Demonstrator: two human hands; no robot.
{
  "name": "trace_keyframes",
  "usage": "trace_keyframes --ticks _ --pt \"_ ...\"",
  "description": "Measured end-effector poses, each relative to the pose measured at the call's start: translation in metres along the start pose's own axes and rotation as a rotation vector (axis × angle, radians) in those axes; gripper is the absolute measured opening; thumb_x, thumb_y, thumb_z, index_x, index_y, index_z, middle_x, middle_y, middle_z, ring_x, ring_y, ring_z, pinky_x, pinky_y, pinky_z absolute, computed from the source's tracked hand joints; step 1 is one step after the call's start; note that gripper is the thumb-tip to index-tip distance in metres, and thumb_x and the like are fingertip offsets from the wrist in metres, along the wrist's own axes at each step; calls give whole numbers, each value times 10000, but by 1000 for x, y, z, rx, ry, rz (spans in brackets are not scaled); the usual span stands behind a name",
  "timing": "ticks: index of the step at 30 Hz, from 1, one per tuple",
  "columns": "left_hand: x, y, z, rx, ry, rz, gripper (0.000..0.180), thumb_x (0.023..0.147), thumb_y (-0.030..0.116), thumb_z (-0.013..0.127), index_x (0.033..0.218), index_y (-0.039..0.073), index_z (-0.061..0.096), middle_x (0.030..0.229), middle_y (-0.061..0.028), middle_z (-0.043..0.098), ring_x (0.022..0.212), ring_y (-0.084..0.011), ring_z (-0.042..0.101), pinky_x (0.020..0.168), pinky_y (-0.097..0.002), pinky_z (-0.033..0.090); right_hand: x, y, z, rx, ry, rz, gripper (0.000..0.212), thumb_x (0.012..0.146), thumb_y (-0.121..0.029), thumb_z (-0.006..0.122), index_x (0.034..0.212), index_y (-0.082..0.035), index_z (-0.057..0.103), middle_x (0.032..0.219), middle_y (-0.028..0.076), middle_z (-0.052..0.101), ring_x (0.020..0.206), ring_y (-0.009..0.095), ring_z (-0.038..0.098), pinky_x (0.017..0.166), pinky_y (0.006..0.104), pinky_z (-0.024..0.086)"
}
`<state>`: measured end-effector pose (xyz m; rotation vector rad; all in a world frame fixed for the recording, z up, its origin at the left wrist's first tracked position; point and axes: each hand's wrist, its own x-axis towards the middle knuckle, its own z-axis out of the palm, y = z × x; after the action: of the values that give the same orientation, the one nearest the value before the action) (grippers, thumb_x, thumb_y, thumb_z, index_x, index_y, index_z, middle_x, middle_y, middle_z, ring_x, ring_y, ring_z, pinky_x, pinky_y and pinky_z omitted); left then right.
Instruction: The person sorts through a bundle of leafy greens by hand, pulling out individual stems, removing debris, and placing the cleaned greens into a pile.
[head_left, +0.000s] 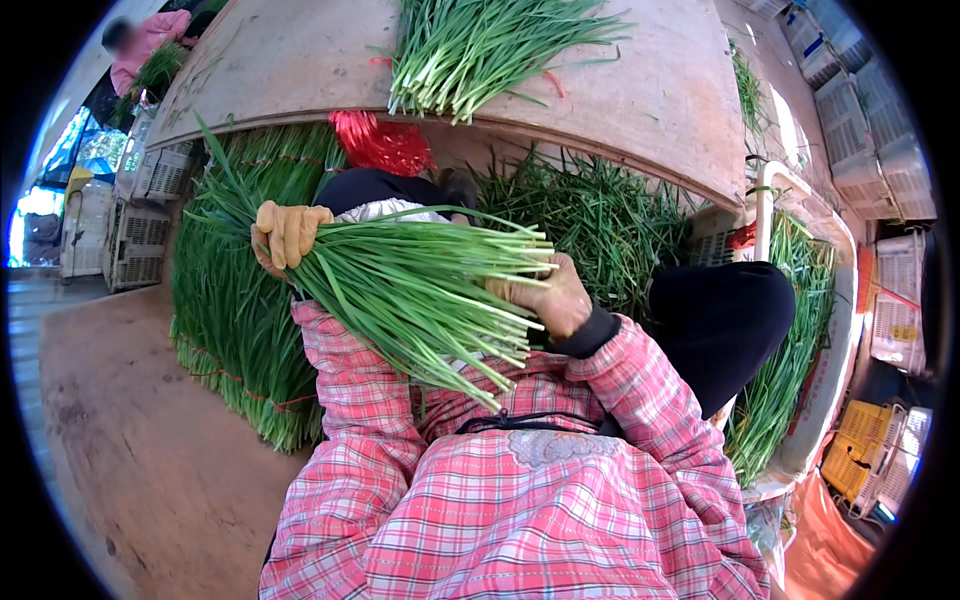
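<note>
A loose bunch of garlic chives [410,280] lies across my lap, its pale cut ends fanned out to the right. Wrapped round its leafy part is my left hand [285,238], in a tan glove, with the leaf tips trailing out behind it. At the cut ends is my right hand [555,298], closed against the stalks; most of its fingers are hidden behind them. Under and beyond my left hand stand tied bundles of chives [235,320], stacked with red bands around them.
A wooden board [300,60] ahead bears another pile of chives [480,55]. Red ties [378,142] hang at its near edge. Loose green leaves [580,220] cover the ground below. At right stands a white tub [840,330] of chives; crates [875,130] line the wall. A person [150,45] works far left.
</note>
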<state>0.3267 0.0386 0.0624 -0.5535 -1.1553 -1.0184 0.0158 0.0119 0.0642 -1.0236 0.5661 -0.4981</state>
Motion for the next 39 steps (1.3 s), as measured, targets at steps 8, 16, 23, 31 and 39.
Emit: trace_keyframes --ticks 8,16,23,31,39 --pt "1 -7 9 -58 183 -62 149 768 118 489 655 157 400 487 69 557 405 -38 463 682 -215 337 -31 9 -51 -571 -161 -248 165 714 -94 689 864 -27 672 772 142 634 684 282 612 647 343 501" --pt "-5 2 -6 -89 -6 75 206 736 109 524 823 43 348 498 58 553 439 -43 515 588 -165 381 -47 -43 -116 -1852 226 104 369 687 -240 699 953 -4 605 852 155 628 781 327 615 708 410 483" --pt "3 -11 -12 -153 -49 28 229 717 107 532 822 65 333 504 55 557 435 -49 506 637 -172 359 36 -14 -24 -888 45 -181 289 841 -253 608 959 7 653 884 190 647 805 281 630 744 354 481" --pt "-1 1 -3 -135 -31 12 186 711 136 551 777 95 383 511 53 583 452 -53 531 635 -176 368 -7 2 -100 -1576 450 127 246 786 -300 622 728 -62 647 704 127 637 661 302 637 600 411 499" --pt "2 -4 -3 -135 -11 19 251 732 135 541 586 199 347 494 65 574 448 -35 529 597 -163 372 18 10 -38 -36 -103 158 417 768 -70 704 1130 64 547 1002 120 635 882 133 593 787 251 487"
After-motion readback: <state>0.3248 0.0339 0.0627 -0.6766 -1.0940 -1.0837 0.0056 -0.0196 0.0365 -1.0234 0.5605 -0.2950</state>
